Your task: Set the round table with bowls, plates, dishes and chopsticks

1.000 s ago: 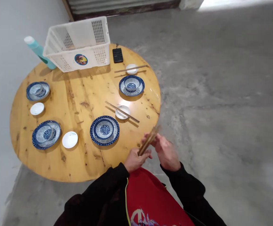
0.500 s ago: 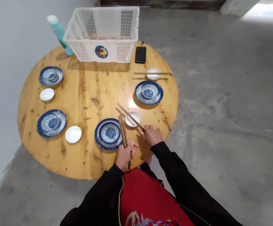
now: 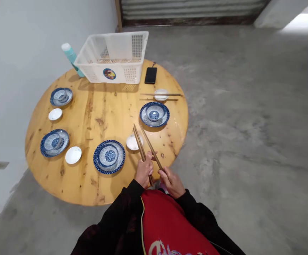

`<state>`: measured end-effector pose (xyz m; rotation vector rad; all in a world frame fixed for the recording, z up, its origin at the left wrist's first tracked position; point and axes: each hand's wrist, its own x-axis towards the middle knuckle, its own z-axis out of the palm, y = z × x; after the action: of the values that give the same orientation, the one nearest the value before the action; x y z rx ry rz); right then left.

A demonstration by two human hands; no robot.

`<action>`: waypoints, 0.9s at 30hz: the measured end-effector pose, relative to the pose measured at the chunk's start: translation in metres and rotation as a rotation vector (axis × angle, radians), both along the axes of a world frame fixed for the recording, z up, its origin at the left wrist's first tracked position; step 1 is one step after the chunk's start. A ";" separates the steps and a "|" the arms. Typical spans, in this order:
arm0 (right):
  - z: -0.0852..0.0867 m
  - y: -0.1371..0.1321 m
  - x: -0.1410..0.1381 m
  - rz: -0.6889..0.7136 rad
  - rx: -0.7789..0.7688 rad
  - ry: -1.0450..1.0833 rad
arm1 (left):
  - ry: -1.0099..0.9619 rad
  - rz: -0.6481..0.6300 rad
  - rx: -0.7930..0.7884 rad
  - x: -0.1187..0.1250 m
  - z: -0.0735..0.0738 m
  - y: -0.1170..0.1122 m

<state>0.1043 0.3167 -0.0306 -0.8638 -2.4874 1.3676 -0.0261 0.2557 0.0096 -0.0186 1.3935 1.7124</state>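
My left hand (image 3: 144,172) is closed round a bundle of wooden chopsticks (image 3: 140,146) that points up and away over the small white dish (image 3: 132,142). My right hand (image 3: 171,181) grips another pair of chopsticks (image 3: 150,144) by its near end, lifted off that dish. Both hands hover at the near edge of the round wooden table (image 3: 98,117), just right of the nearest blue patterned plate (image 3: 109,156).
Three more blue plates with bowls (image 3: 154,114) (image 3: 54,142) (image 3: 61,96) sit around the table, each with a white dish beside it. A chopstick pair (image 3: 160,94) lies across the far right dish. A white plastic basket (image 3: 112,58), a teal bottle (image 3: 71,57) and a black phone (image 3: 151,75) stand at the back. Bare concrete floor lies to the right.
My right hand took hold of the chopstick pair lying across the near white dish and has lifted it and drawn it back. My left hand kept its bundle. The view shifted.
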 end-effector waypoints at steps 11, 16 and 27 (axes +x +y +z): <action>-0.002 0.077 0.087 0.002 -0.043 0.080 | 0.211 -0.248 0.019 0.097 0.025 0.090; -0.008 0.109 0.118 0.072 -0.024 0.041 | 0.224 -0.375 0.019 0.130 0.019 0.120; -0.029 0.165 0.123 0.211 0.131 0.055 | 0.208 -0.241 -0.017 0.136 0.008 0.176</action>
<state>0.2271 0.4814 -0.0600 -0.5428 -2.6515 1.2497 0.1104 0.4313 0.0174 0.3136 1.4954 1.5340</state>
